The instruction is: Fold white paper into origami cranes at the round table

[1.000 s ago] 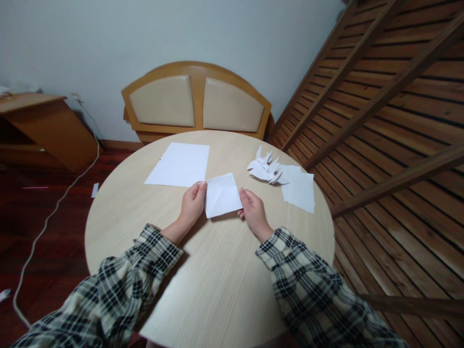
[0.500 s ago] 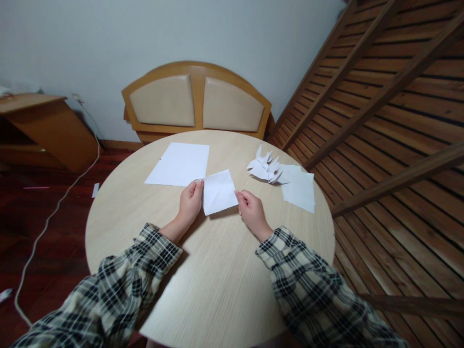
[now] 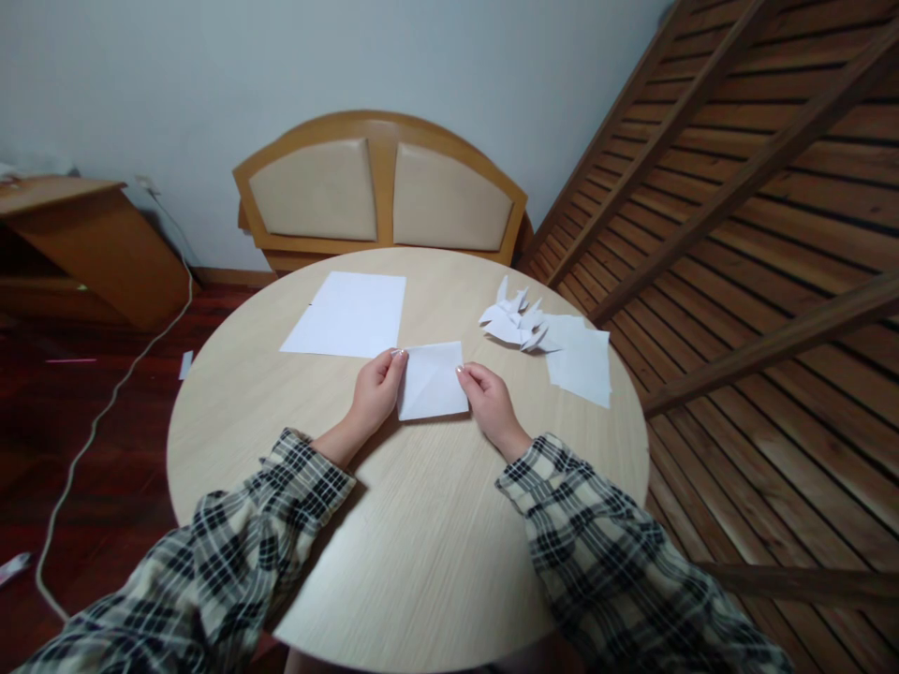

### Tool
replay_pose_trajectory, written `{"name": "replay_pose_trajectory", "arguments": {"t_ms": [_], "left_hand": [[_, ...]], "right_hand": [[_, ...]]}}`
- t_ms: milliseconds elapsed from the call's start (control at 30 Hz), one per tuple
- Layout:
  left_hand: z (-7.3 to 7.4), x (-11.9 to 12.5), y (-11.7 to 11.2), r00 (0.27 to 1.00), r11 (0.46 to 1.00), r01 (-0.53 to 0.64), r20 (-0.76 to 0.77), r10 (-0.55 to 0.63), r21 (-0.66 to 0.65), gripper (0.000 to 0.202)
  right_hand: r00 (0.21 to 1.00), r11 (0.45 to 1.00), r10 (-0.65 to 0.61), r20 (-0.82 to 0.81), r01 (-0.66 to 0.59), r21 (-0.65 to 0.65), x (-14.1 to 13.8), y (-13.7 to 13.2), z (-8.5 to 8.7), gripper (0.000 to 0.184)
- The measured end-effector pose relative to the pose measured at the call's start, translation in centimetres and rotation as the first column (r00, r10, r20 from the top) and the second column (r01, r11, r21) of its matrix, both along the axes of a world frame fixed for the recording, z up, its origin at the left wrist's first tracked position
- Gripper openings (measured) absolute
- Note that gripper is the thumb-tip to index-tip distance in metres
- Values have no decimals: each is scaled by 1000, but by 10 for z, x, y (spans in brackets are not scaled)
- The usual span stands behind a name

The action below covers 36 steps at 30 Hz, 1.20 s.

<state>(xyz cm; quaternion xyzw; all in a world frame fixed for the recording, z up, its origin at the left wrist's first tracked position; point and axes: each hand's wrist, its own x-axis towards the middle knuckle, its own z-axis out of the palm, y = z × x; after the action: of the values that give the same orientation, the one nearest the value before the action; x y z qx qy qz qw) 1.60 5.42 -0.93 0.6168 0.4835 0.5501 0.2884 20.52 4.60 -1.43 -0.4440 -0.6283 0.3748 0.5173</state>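
A small white square of creased paper (image 3: 431,379) lies on the round pale wooden table (image 3: 414,543), held on both sides. My left hand (image 3: 375,391) pinches its upper left corner. My right hand (image 3: 490,402) pinches its upper right corner with curled fingers. Both arms wear plaid sleeves.
A flat white sheet (image 3: 349,315) lies behind my left hand. To the right rest several folded paper shapes (image 3: 516,322) beside another white sheet (image 3: 581,363). A padded wooden chair back (image 3: 379,192) stands beyond the table. A cable (image 3: 105,412) runs across the dark floor at left.
The paper was tilted and held a little above the table; now it lies squarer and flatter on the table, and both hands have drawn slightly closer together at its top corners.
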Motion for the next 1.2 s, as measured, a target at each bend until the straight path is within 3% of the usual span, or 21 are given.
{"name": "replay_pose_trajectory", "arguments": {"t_ms": [400,767,1000,1200], "left_hand": [[-4,0,0,999,1000,29,-18,-29,-10,34],[-1,-1,1,999,1000,25,-34,-25,-13,34],[-2,0,-1,995,997,66,-66,-69,-40,34],[-2,-1,-2,994,995,76,-80,-81,-59,35]], "right_hand": [[985,991,-128,116,123,48,2,4,0,32],[997,997,-72,17,72,-2,2,3,-1,29],[993,994,-106,-49,105,-36,3,4,1,27],[988,988,-155,-6,155,-14,4,5,1,24]]}}
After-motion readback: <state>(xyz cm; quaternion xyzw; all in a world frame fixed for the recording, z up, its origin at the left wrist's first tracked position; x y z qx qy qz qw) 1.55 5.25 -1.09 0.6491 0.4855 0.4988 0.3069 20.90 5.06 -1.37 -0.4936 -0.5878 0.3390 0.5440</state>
